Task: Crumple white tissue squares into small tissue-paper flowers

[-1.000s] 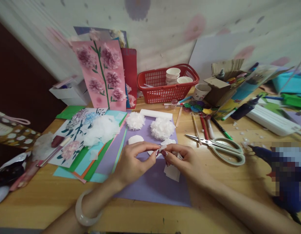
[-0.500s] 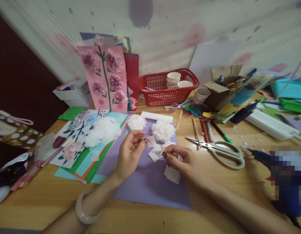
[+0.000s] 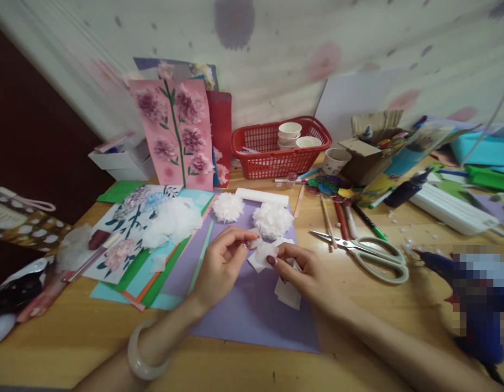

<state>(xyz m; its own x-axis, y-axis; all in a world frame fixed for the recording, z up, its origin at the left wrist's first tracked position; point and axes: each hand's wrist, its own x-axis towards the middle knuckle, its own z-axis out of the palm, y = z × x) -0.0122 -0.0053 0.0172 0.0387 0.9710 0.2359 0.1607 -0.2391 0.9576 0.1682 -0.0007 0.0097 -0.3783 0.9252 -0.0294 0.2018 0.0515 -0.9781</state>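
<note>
Above a purple sheet of paper (image 3: pixel 256 321), my left hand (image 3: pixel 223 264) pinches a small piece of white tissue paper (image 3: pixel 254 243) between thumb and fingertips. My right hand (image 3: pixel 299 267) grips another white tissue paper square (image 3: pixel 265 253), with its thumb on the face of it. The two pieces are close together; whether they touch I cannot tell. More loose tissue squares (image 3: pixel 288 294) lie on the purple sheet under my right hand, partly hidden by it. Just beyond my hands sit two fluffy white paper flowers (image 3: pixel 272 219) (image 3: pixel 228 207), with a white roll (image 3: pixel 262 196) behind them.
Scissors (image 3: pixel 370 256) lie right of the purple sheet, a blue glue gun (image 3: pixel 480 310) farther right. A red basket (image 3: pixel 276 163) with paper cups stands at the back. Left are coloured sheets (image 3: pixel 154 283) under a white fluffy heap (image 3: pixel 172 220). A pink flower picture (image 3: pixel 180 130) leans behind.
My right hand has brought a tissue square up in front of its fingertips, its flat face now showing. My left hand has shifted slightly right and down, nearer to it.
</note>
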